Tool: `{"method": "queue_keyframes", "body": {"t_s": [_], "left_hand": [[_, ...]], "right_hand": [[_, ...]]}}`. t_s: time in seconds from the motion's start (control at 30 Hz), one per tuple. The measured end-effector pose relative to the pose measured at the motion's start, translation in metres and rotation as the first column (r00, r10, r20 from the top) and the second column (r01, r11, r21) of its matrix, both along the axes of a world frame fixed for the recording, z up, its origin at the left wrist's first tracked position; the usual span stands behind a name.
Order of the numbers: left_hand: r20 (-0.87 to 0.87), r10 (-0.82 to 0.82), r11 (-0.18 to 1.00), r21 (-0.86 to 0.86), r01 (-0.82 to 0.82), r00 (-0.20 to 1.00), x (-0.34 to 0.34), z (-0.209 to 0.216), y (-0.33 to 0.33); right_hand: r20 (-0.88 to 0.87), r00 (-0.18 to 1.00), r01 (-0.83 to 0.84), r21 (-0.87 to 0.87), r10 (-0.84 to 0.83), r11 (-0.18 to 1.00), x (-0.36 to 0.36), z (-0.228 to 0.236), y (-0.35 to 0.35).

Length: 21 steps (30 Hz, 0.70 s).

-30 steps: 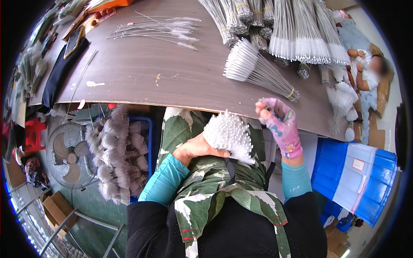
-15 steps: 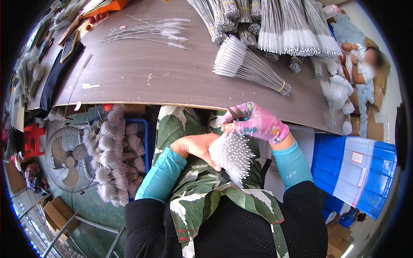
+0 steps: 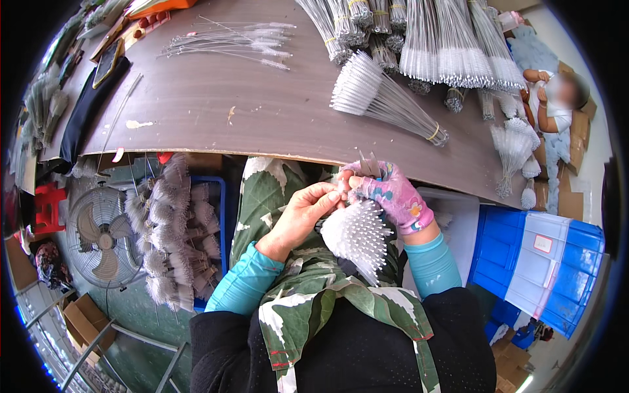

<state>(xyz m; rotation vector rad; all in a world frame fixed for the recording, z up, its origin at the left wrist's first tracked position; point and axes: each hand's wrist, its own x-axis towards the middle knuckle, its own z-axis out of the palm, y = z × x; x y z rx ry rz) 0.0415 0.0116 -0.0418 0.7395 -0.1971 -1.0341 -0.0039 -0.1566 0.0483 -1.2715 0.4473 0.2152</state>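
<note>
My right hand, in a pink floral glove, is closed around a bundle of tube brushes. Their white bristle heads fan downward above my lap. From the top of that same hand juts a grey two-pronged metal tool; its kind is unclear. My bare left hand pinches thumb and finger together against the right fingertips, at the top of the bundle. Whatever lies in that pinch is too small to name. On the table beyond, a banded bundle of tube brushes lies on its side.
Many banded brush bundles are heaped at the table's far right. Loose brushes lie far left, near a phone. Below stand a fan, a blue bin and blue-and-white crates. A small person lies at far right.
My left hand has moved up from the side of the bristle heads to the right fingertips and now pinches there. The pronged tool shows more upright above my right hand.
</note>
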Motion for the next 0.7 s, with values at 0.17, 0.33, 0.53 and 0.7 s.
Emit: {"method": "queue_keyframes", "body": {"t_s": [0.17,0.33,0.53,0.7], "left_hand": [[-0.044,-0.086,0.996,-0.034,0.084,0.995,0.002,-0.002,0.0],[-0.056,-0.116,0.993,-0.018,0.115,0.992,0.005,0.0,0.0],[-0.038,-0.132,0.991,0.005,0.132,0.991,0.008,0.004,0.0],[-0.028,-0.126,0.992,0.001,0.126,0.992,0.007,0.009,-0.003]], "right_hand": [[-0.018,1.0,0.007,0.04,-0.006,0.999,-0.002,0.0,0.003],[0.073,0.997,0.032,0.014,-0.033,0.999,-0.003,-0.004,0.004],[0.121,0.993,0.011,-0.059,-0.004,0.998,-0.005,-0.008,0.002],[0.121,0.993,0.021,-0.067,-0.012,0.998,-0.007,-0.011,-0.001]]}}
